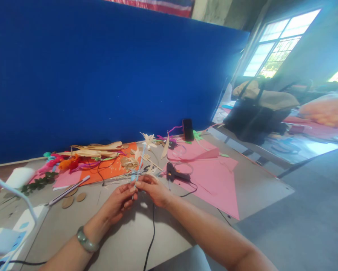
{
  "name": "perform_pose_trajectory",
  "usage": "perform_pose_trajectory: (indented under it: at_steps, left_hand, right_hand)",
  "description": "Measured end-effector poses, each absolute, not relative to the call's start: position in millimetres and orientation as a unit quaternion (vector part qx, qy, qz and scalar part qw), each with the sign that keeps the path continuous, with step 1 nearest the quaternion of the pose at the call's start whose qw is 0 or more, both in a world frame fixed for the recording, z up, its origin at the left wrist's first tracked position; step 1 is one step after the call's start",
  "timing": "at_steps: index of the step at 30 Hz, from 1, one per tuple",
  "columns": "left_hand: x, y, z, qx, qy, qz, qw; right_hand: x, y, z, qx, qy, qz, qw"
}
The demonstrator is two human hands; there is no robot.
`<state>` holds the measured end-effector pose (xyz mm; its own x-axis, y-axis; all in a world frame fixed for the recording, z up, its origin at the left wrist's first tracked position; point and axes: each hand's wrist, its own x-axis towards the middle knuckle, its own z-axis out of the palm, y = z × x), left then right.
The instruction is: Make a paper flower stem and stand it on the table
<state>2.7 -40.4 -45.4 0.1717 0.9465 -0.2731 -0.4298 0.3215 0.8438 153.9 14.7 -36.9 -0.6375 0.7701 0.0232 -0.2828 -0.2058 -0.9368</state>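
Note:
My left hand (pixel 118 202) and my right hand (pixel 153 189) meet over the grey table (pixel 120 241), both pinching the lower end of a thin pale-blue stem (pixel 139 162). The stem rises away from me and carries a cream straw flower (pixel 149 139) at its top. My left wrist wears a green bangle (pixel 85 241). A black glue gun (pixel 176 174) lies just right of my right hand on pink paper (pixel 214 177), its cord running toward me.
Orange paper (pixel 106 170) holds dried husk strips (pixel 94 150). Coloured pipe cleaners (pixel 60 162), a leafy sprig (pixel 37 184), brown discs (pixel 72 199), a white power strip (pixel 22 226) and a black phone (pixel 188 129) lie around. A blue wall (pixel 101 75) stands behind.

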Motion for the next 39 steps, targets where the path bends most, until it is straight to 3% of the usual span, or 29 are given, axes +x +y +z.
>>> perform_pose_trajectory:
  at_steps: [15, 27, 39]
  left_hand:
    - [9, -40, -61, 0.405, 0.505, 0.565, 0.512]
    - [1, -39, -53, 0.343, 0.454, 0.500, 0.653]
    - [2, -37, -54, 0.329, 0.447, 0.522, 0.648]
  right_hand:
    - [149, 6, -40, -0.345, -0.498, 0.679, 0.415]
    - [155, 13, -35, -0.278, -0.536, 0.703, 0.375]
    - [152, 12, -40, -0.275, -0.508, 0.717, 0.390]
